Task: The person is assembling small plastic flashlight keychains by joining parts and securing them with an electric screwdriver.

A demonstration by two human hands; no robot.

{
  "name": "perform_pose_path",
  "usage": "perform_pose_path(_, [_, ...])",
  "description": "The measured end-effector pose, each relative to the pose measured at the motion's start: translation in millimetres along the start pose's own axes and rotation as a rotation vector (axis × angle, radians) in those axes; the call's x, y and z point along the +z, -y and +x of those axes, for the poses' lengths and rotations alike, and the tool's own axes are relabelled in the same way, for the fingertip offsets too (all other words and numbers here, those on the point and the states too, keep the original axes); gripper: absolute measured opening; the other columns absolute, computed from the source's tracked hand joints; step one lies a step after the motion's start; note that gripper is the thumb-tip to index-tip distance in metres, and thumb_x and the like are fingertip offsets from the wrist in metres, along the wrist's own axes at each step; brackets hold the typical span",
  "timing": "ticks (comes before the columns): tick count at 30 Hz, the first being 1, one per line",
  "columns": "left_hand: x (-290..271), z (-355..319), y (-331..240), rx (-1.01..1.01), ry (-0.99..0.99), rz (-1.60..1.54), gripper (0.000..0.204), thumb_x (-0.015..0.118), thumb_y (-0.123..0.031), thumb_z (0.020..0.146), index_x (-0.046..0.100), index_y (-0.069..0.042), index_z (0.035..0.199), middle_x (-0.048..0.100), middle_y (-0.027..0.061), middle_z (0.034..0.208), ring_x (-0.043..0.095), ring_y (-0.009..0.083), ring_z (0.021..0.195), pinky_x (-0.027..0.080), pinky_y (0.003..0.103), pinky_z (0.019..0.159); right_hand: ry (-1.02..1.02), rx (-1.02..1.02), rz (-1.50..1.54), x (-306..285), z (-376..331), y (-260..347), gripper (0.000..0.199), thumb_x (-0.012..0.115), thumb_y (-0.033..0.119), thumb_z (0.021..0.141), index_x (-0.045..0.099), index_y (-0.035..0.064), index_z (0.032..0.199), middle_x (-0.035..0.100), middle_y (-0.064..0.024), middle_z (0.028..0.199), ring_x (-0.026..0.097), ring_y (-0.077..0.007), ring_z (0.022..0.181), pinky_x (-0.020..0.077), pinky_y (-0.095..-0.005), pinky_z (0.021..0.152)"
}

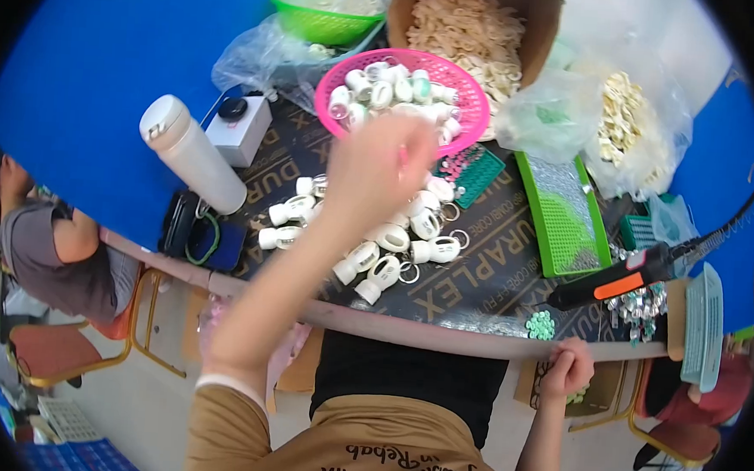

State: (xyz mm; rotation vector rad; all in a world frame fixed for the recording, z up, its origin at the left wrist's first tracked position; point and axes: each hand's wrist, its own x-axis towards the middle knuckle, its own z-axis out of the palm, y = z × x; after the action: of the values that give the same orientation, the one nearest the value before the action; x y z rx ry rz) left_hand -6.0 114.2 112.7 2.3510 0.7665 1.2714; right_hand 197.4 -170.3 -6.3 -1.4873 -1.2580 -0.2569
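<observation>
My left hand [391, 154], smeared by motion, reaches over the near rim of a pink mesh basket [479, 125]. Whether its fingers hold anything cannot be made out. White plastic pieces with clear ends [384, 89] fill the basket. Below my left hand and forearm lie several white key-ring pieces [381, 279], some with metal rings; the arm hides part of them. At the table's front edge on the right, my right hand [569, 368] is closed, and what it may hold is hidden. Small mint-green rings [541, 325] lie in a pile just beyond it.
A black-and-orange electric screwdriver [612, 276] lies at right, beside silvery small parts [640, 312]. A green tray [559, 216] holds tiny pieces. Behind are a cardboard box of cream parts [463, 25] and plastic bags [548, 112]. A white bottle [196, 155] stands left.
</observation>
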Motion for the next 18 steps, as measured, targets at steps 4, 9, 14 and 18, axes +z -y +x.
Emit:
perform_pose_path(4, [-14,128,115,-0.175,0.067,0.473,0.029,0.049,-0.027,0.082,0.065,-0.002,0.080,0.063,0.0205,0.084,0.060,0.0374,0.079,0.048,0.043,0.070,0.312,-0.247,-0.086,17,9,7,0.006,0.055,0.001,0.069,0.058,0.0056,0.068,0.054,-0.0082,0.059,0.051,-0.0242,0.051,0.0399,-0.0320,0.051])
perform_pose_path(9, [-15,178,236,-0.181,0.125,0.665,0.038,0.051,-0.033,0.079,0.065,0.002,0.080,0.063,0.0226,0.082,0.062,0.0355,0.078,0.049,0.040,0.074,0.554,-0.170,-0.080,13,12,6,0.003,0.058,0.005,0.070,0.059,0.0077,0.070,0.055,-0.0081,0.063,0.052,-0.0262,0.058,0.0398,-0.0348,0.055])
perform_pose_path(14, [1,187,260,-0.886,-0.295,-0.715,0.070,0.070,-0.037,0.074,0.038,-0.005,0.127,0.037,0.0190,0.130,0.047,0.0354,0.109,0.044,0.051,0.085,0.571,-0.047,-0.136,19,14,14,0.004,0.062,0.007,0.068,0.059,0.0094,0.069,0.049,-0.0051,0.056,0.048,-0.0235,0.050,0.0348,-0.0348,0.048])
perform_pose_path(18, [12,209,270,-0.876,-0.432,-1.037,0.099,0.071,-0.038,0.073,0.001,-0.011,0.138,0.018,0.0184,0.141,0.030,0.0419,0.122,0.034,0.062,0.092,0.658,0.038,0.096,45,20,39,0.001,0.063,0.008,0.072,0.062,0.0085,0.072,0.054,-0.0050,0.059,0.055,-0.0216,0.053,0.0426,-0.0314,0.052])
